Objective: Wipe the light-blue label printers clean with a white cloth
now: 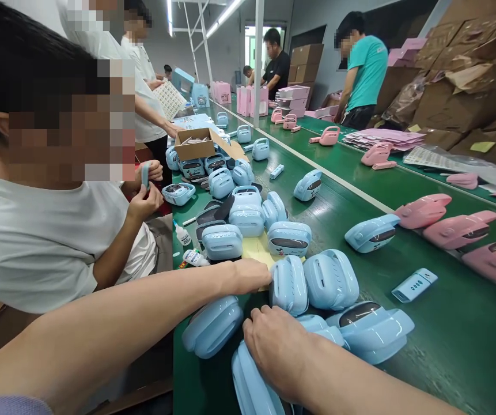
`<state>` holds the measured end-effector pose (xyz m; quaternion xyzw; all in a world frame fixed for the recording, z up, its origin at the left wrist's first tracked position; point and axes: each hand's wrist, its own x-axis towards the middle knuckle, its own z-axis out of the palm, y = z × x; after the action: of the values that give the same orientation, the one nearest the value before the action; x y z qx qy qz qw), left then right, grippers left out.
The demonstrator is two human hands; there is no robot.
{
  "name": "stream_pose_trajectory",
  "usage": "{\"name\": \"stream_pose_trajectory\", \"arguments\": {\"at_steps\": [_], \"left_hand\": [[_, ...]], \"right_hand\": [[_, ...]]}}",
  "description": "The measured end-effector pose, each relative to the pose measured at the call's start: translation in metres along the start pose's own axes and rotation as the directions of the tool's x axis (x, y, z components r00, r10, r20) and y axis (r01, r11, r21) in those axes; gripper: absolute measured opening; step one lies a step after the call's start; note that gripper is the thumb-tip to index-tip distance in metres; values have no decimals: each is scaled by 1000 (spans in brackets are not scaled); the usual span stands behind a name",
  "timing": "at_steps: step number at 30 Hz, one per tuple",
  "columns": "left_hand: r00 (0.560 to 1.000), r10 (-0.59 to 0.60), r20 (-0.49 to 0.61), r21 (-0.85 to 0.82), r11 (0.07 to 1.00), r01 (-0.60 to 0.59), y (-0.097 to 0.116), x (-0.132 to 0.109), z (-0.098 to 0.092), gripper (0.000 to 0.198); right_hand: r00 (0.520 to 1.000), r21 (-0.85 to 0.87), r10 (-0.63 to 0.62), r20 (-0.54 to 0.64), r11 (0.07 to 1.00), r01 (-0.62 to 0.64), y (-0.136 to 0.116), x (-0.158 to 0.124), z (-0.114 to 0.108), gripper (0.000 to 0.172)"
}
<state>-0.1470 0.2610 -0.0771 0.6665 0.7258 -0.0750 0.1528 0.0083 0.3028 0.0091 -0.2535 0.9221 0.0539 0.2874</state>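
My left hand (251,275) reaches across to the left side of an upright light-blue plastic device with a handle (290,285). Its fingertips are hidden, so I cannot tell whether it grips the device. Just in front of it, my right hand (276,349) is closed, its fingers curled; whatever they hold is hidden. Under and beside that hand lies another light-blue device (251,383). A third blue device (213,327) rests to the left, below my left forearm. Right of the upright one stands a similar blue device (332,279).
More blue devices and an open cardboard box (195,144) crowd the green table (450,340). Small glue bottles (195,257) lie near its left edge. Pink devices (461,229) line the right. A seated co-worker (49,230) is close on the left, holding a small blue piece (145,174).
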Motion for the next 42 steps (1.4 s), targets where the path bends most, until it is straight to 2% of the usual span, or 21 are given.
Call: {"name": "stream_pose_trajectory", "arguments": {"at_steps": [3, 7, 13, 20, 25, 28, 31, 33, 34, 35, 37, 38, 39, 42], "left_hand": [[991, 8, 135, 108, 994, -23, 3, 1, -9, 18], [982, 6, 188, 175, 984, -40, 5, 1, -17, 21], [981, 26, 191, 173, 983, -59, 0, -2, -21, 22], [989, 19, 144, 75, 997, -30, -7, -7, -19, 21], [998, -12, 69, -90, 996, 18, -13, -15, -19, 19], [999, -42, -26, -259, 965, 34, -17, -21, -20, 20], [975, -150, -165, -469, 881, 57, -18, -35, -27, 17], [936, -251, -247, -615, 787, 48, -12, -52, -38, 13], [913, -298, -277, -684, 729, 30, -6, -63, -44, 11], [892, -340, -299, -746, 666, 4, 2, -75, -50, 9], [861, -397, -317, -846, 529, -68, 25, -99, -62, 8], [854, -413, -316, -882, 460, -104, 38, -111, -66, 11], [852, -423, -309, -909, 395, -134, 53, -123, -69, 15], [846, -456, -275, -954, 238, -182, 98, -151, -73, 17]], "right_hand": [[1000, 12, -8, -19, 1000, 8, 1, 1, 1, 42], [1000, 16, -9, -15, 1000, 9, 2, 2, 2, 39], [1000, 32, -11, 4, 999, 11, 2, 1, 1, 42], [997, -9, -70, -25, 998, 69, 4, 2, 3, 33], [999, -36, -30, -38, 999, 29, 2, 5, 7, 31], [997, -2, -14, -78, 1000, 14, 2, 2, 8, 33], [989, 83, 33, -142, 996, -22, 4, -9, 2, 26], [976, 139, 114, -187, 986, -89, 5, -21, -5, 27], [954, 198, 181, -238, 971, -135, 6, -27, -9, 31], [913, 297, 268, -308, 939, -176, 6, -33, -12, 35], [776, 536, 459, -432, 823, -189, 4, -44, -15, 40], [709, 656, 535, -459, 743, -135, 2, -49, -15, 39], [663, 765, 590, -460, 643, -42, -2, -54, -15, 36], [635, 904, 644, -426, 328, 275, -29, -70, -11, 24]]}}
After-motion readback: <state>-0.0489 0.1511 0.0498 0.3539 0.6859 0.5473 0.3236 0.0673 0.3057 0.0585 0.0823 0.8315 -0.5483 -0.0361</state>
